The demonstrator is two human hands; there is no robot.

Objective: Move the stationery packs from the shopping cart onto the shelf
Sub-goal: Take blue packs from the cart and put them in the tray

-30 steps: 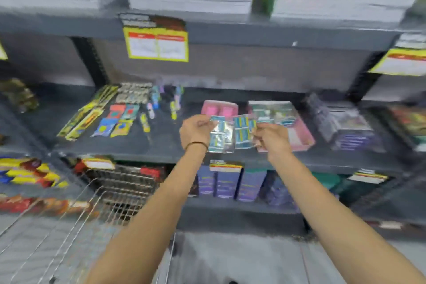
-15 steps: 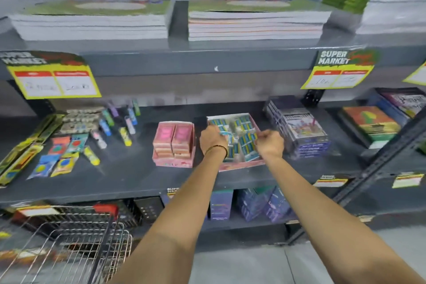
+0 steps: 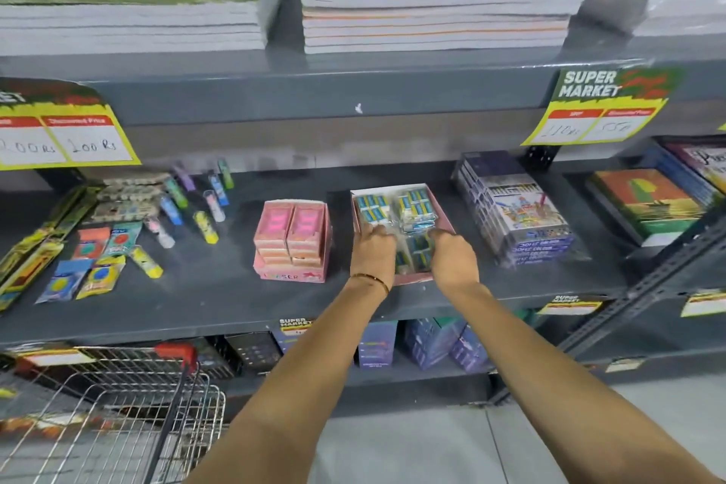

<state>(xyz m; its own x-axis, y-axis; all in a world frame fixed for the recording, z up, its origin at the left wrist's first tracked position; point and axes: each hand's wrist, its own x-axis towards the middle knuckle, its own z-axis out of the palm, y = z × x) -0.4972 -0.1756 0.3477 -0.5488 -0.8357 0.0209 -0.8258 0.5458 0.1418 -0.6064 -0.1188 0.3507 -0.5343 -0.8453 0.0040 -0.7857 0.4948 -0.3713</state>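
With both arms reaching over the shelf edge, left hand and right hand press fingers-down on the packs in the pink tray, likely seating them flat. Grip hidden; cannot tell. Cart stands low left.

Even bright light, blurred top edge, wide-angle bowing.

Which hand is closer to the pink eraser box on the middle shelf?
Left. The left hand rests at the open tray of blue packs, just right of the pink eraser box. The right hand is farther right, at the same tray.
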